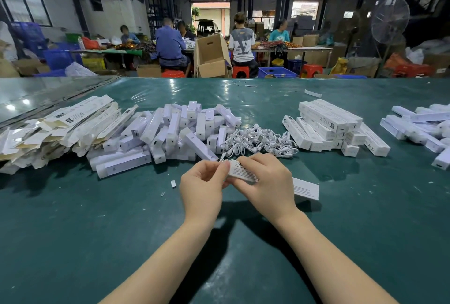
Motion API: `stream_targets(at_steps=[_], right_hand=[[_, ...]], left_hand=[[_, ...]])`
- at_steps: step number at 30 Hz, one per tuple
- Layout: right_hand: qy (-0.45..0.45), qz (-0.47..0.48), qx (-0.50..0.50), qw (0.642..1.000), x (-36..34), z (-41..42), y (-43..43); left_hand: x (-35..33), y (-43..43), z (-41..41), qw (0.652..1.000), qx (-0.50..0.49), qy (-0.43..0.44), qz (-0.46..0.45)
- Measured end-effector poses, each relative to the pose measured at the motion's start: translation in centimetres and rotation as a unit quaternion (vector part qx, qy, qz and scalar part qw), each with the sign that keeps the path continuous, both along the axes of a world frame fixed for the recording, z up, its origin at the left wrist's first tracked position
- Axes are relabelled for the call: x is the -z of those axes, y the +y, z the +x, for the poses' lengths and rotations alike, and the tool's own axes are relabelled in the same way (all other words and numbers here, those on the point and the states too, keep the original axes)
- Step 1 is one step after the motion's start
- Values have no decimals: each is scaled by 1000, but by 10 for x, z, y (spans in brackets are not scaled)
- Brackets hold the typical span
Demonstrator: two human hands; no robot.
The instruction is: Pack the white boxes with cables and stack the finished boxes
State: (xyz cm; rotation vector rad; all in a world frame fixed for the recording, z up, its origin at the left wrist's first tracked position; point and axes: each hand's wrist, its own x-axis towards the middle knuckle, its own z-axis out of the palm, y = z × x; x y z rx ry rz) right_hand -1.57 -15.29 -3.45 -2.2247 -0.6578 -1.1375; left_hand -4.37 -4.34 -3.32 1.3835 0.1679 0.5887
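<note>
My right hand (266, 182) grips a long white box (305, 188) with printed text, held just above the green table (97, 230). My left hand (203, 182) pinches the box's near end, where a bit of white cable pokes out by my fingertips. Behind my hands lies a tangle of white cables (260, 140). A loose pile of white boxes (170, 131) lies left of the cables. A neat stack of white boxes (331, 126) stands to their right.
Flattened box blanks (60, 128) are heaped at the far left. Another heap of white boxes (421, 128) lies at the right edge. Small paper scraps (173, 183) dot the table. Several people sit at tables behind, among cartons and crates.
</note>
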Motion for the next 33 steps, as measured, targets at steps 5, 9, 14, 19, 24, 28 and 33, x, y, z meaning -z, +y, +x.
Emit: stream_targets(at_steps=[5,9,14,19,24,28,33], right_hand=[[-8,11,36,999,0,-3,11],[-6,38,38,999,-3,-3,13],[8,90,65,994,-6,3,0],[27,27,46,998,-1,3,-2],[52,24,-31,998,-3,4,0],[134,-9,-105,985,-1,8,-6],[209,-70,-3,975,12,27,-26]], left_hand=[[1,-5,3,998,-59,-19,-1],[-4,-12,-2,997,-17,-48,-65],[0,-24,-14,989,143,-25,-8],[1,-24,-11,986,163,9,-31],[11,-24,-6,988,147,18,-44],[5,-8,4,990,65,13,-125],[-2,30,17,988,-45,-2,-149]])
